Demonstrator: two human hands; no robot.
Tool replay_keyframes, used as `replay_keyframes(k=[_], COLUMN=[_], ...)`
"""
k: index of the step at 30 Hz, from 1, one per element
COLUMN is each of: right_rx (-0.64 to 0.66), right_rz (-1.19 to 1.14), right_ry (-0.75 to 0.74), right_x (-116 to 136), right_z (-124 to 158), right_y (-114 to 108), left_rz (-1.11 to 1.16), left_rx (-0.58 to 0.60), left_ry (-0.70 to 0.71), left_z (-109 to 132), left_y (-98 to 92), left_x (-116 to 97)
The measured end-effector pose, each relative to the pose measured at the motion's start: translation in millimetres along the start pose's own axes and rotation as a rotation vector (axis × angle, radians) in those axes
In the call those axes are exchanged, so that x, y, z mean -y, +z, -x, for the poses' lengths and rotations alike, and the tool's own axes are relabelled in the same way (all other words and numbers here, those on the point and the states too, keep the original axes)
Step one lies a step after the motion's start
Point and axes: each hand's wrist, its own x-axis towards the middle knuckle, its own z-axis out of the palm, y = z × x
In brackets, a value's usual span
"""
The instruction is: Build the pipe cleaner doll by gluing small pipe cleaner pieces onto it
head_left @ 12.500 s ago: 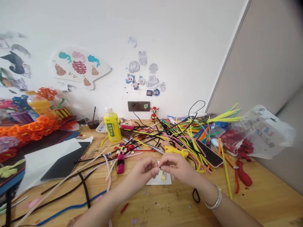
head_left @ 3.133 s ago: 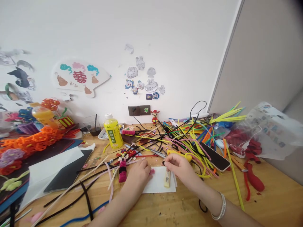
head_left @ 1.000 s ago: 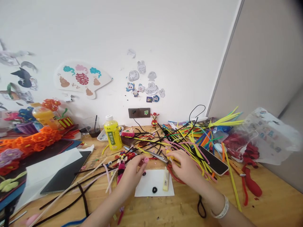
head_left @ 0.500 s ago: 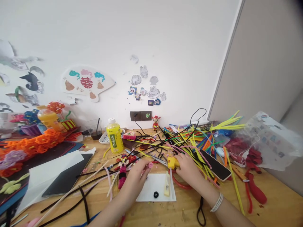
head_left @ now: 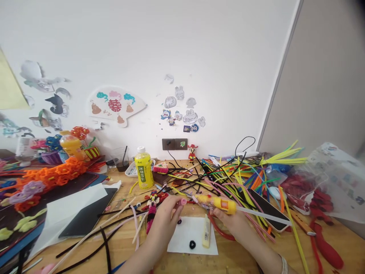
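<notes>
My right hand (head_left: 232, 224) grips a yellow glue gun (head_left: 218, 203) from below, its nozzle pointing left and a clear glue stick jutting from its back end. My left hand (head_left: 168, 213) pinches a small pink round piece (head_left: 183, 201) between thumb and fingertips, held just left of the gun's nozzle. Below both hands lies a white paper sheet (head_left: 182, 238) with a small black ring (head_left: 192, 244) and a pale yellow tube (head_left: 206, 236) on it. A pipe-cleaner doll (head_left: 152, 203) lies on the wooden table to the left of my left hand.
A heap of coloured pipe cleaners (head_left: 236, 179) covers the table behind and right of my hands, over a dark phone (head_left: 265, 209). A yellow drink bottle (head_left: 143, 168) stands behind. Orange pipe-cleaner flowers (head_left: 54, 175), a black tablet (head_left: 88, 213) and long stems lie at left. A plastic bag (head_left: 327, 175) sits at right.
My right hand reached into the pile, took the yellow glue gun and lifted it toward the pink piece in my left hand. The black ring now lies on the paper.
</notes>
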Motion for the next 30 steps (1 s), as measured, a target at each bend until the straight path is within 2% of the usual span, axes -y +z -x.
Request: replay_keyframes(k=[3, 9, 19, 30], right_rx=[0.017, -0.058, -0.054, -0.100], right_rz=[0.008, -0.058, -0.073, -0.103], right_ry=[-0.072, -0.011, -0.053, -0.026], right_x=[1, -5, 11, 0], right_z=[3, 7, 5, 9], right_y=[5, 11, 8, 11], left_rz=[-0.010, -0.033, -0.051, -0.066], left_rx=[-0.017, -0.043, -0.064, -0.051], left_ry=[0.040, 0.083, 0.112, 0.125], left_z=[0, 2, 4, 3], left_y=[-1.6, -3.0, -2.6, -1.9], left_x=[-2, -5, -4, -4])
